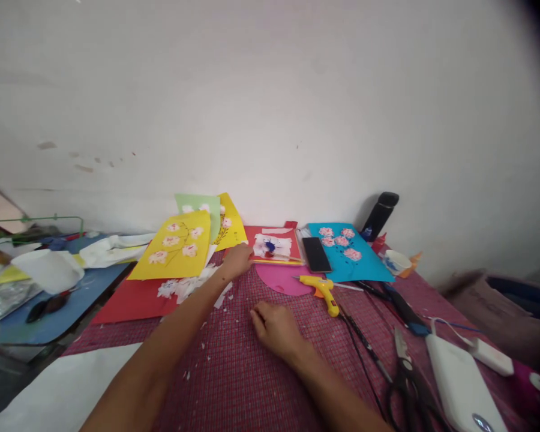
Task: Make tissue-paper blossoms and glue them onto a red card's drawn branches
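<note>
My left hand (238,259) reaches forward with its fingers drawn together at the left edge of a white paper (281,247) stained dark blue. That paper lies on a red sheet (297,235), and whether the fingertips grip it is too small to tell. Loosely curled, my right hand (275,327) rests on the plaid tablecloth (225,372) with nothing visible in it. Just beyond it lie a pink round sheet (281,281) and a yellow glue gun (323,289). Torn white paper scraps (191,285) lie left of my left hand.
Yellow flower card (175,246) and green card (198,204) stand left. A phone (316,254) overlaps a blue flower card (364,267). Rightward are a black bottle (380,216), a small bowl (396,262), scissors (405,372) and a white power bank (463,384). A wall rises behind.
</note>
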`<state>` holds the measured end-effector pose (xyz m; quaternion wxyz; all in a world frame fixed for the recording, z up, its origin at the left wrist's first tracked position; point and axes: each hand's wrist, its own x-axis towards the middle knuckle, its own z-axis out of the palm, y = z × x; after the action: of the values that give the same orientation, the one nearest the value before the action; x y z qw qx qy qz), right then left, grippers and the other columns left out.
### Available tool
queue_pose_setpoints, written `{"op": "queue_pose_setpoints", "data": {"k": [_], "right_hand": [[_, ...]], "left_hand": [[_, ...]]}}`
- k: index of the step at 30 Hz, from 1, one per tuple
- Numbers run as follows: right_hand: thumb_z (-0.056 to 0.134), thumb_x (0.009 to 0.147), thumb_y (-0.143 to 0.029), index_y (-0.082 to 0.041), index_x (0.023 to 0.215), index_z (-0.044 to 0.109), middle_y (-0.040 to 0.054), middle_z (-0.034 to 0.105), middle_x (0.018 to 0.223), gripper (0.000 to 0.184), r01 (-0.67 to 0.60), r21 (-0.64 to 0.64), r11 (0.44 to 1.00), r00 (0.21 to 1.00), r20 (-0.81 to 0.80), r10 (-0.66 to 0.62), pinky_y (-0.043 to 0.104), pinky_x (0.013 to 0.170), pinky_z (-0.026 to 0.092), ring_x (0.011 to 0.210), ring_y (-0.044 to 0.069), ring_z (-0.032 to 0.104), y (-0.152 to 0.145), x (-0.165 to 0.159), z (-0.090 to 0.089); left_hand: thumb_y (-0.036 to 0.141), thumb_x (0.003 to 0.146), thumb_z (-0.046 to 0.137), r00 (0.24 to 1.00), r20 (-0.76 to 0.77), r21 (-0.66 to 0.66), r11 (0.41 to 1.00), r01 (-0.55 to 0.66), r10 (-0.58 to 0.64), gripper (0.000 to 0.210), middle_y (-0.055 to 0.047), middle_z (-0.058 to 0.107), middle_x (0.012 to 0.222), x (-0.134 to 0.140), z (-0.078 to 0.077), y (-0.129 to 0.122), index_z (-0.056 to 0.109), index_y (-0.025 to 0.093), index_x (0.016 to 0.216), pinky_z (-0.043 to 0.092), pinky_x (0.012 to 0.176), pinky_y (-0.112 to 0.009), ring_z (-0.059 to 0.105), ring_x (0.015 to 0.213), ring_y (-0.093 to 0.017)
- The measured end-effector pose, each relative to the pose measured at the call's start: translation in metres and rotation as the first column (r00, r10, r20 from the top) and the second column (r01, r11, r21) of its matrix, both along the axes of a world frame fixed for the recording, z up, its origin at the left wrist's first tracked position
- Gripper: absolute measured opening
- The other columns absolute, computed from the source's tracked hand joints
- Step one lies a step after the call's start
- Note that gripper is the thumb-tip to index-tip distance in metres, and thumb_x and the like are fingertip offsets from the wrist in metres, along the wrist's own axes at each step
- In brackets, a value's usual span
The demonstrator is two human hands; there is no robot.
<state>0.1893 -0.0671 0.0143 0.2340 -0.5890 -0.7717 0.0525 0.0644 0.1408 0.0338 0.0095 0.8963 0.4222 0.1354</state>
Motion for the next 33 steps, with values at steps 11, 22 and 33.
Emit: {"op": "queue_pose_setpoints", "data": {"k": [11, 22, 33], "right_hand": [[0.043, 0.099, -0.032, -0.021, 0.082, 0.063, 0.0024, 0.074, 0.081, 0.029, 0.014, -0.038, 0.999, 0.999, -0.033, -0.015, 0.026, 0.063, 0.037, 0.073, 0.016, 0.068, 0.006, 0.002, -0.005], [0.042, 0.098, -0.032, -0.020, 0.084, 0.064, 0.0041, 0.074, 0.083, 0.029, -0.010, -0.075, 0.997, 0.999, -0.053, 0.006, 0.025, 0.065, 0.037, 0.075, 0.016, 0.068, 0.003, 0.000, -0.002], [0.044, 0.097, -0.034, -0.021, 0.083, 0.064, 0.0036, 0.075, 0.084, 0.028, -0.006, -0.088, 0.996, 1.000, 0.002, 0.006, 0.026, 0.062, 0.035, 0.074, 0.017, 0.068, 0.001, -0.002, 0.002]], "left_hand": [[0.034, 0.085, 0.060, 0.989, -0.127, -0.015, 0.997, 0.071, -0.072, 0.020, -0.009, 0.065, 0.101, -0.003, 0.004, 0.016, 0.067, 0.018, 0.095, 0.043, 0.092, -0.032, 0.059, 0.101, -0.023], [0.027, 0.092, 0.049, 0.976, -0.187, 0.054, 0.991, 0.126, -0.114, 0.023, -0.009, 0.066, 0.094, -0.002, 0.000, 0.008, 0.068, 0.017, 0.087, 0.045, 0.086, -0.031, 0.061, 0.092, -0.021], [0.027, 0.096, 0.042, 0.980, -0.199, 0.180, 0.981, 0.069, -0.032, 0.027, -0.011, 0.065, 0.091, 0.003, -0.002, 0.006, 0.065, 0.015, 0.088, 0.045, 0.083, -0.032, 0.060, 0.089, -0.022]]}}
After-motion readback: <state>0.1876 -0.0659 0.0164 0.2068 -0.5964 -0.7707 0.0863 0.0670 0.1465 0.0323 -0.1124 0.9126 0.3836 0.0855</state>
